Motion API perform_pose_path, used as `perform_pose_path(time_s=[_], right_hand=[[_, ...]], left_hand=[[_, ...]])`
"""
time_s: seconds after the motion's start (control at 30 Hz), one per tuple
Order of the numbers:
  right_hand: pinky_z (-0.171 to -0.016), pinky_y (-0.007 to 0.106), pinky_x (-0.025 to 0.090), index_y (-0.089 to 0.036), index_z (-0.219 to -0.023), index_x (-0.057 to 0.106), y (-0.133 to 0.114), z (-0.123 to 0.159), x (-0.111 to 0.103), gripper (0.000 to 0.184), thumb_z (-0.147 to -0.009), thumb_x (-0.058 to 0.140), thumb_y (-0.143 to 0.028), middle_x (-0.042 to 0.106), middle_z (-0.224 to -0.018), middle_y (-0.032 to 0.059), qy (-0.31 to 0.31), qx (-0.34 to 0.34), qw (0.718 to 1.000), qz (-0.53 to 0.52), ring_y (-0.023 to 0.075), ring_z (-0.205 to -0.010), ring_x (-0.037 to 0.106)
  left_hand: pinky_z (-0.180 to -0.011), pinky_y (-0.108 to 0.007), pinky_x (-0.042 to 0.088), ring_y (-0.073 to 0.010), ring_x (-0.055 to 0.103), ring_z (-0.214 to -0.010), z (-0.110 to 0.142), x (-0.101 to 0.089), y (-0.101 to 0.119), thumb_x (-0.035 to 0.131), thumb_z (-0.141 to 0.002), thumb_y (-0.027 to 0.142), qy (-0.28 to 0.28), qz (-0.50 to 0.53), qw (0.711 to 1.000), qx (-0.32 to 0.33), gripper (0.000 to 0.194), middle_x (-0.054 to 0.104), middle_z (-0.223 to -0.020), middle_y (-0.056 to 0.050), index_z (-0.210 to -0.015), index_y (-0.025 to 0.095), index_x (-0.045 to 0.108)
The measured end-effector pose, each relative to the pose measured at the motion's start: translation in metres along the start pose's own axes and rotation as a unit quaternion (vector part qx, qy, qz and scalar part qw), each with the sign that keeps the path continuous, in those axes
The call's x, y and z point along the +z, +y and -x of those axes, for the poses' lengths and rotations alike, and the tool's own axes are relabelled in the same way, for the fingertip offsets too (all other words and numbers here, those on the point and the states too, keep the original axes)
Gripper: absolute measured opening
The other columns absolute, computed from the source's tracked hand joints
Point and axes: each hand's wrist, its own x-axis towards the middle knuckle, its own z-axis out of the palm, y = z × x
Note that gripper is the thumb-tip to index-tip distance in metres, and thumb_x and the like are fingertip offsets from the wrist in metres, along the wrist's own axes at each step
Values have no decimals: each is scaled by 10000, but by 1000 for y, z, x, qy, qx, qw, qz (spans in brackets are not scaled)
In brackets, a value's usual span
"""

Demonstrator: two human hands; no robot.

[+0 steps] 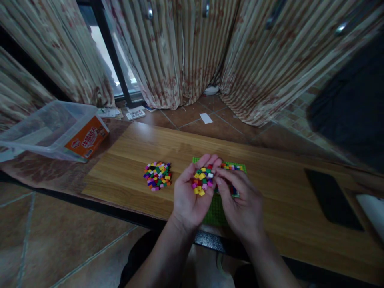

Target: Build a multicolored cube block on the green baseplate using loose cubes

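Note:
My left hand [190, 204] is cupped palm up and cradles a heap of small toy bricks [202, 180] in yellow, red, green, white and pink. Close against its fingers, my right hand [244, 202] has thumb and forefinger pinched together at the heap's right edge. Whatever is between those fingertips is too small or hidden to name. Under both hands lies a green studded baseplate [216, 212], partly covered by them. Rows of coloured bricks [233, 166] sit on its far part. Left of my hands, a loose pile of mixed bricks [157, 176] rests on the wooden table [126, 160].
A clear plastic bin [57, 128] with an orange label stands at the left. At the right lie a flat black object [333, 198] and, at the frame edge, a white one [372, 210]. Striped curtains [186, 52] hang behind the table; papers [206, 118] lie on the tiled floor.

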Motion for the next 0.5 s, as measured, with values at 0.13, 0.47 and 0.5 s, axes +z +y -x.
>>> perform_pose_path(time_s=[0.13, 0.47, 0.5], right_hand=[[-853, 360, 538, -274, -1127, 673, 3, -3, -1, 215, -959, 543, -240, 686, -1057, 34, 4, -16, 999, 33, 179, -967, 645], [-822, 395, 510, -292, -1157, 693, 10, -11, -9, 257, -958, 538, -247, 609, -1012, 56, -38, -67, 992, 103, 210, -959, 569], [-820, 396, 510, -281, -1146, 699, 10, -11, -9, 251, -955, 540, -244, 613, -1008, 59, -42, -64, 992, 104, 213, -957, 572]], left_hand=[[-975, -294, 507, -222, 601, -1205, -1, -2, -2, 428, -933, 260, -10, 2, 1000, -9, 343, 700, -1165, -136, -1076, 89, 688], [-884, -238, 521, -185, 655, -1068, -2, -3, -1, 412, -935, 225, -23, -17, 998, -57, 340, 710, -1091, -129, -1024, 67, 700], [-865, -231, 523, -180, 662, -1040, -3, -3, -1, 415, -932, 214, -17, -18, 998, -62, 335, 712, -1070, -130, -1017, 62, 700]])
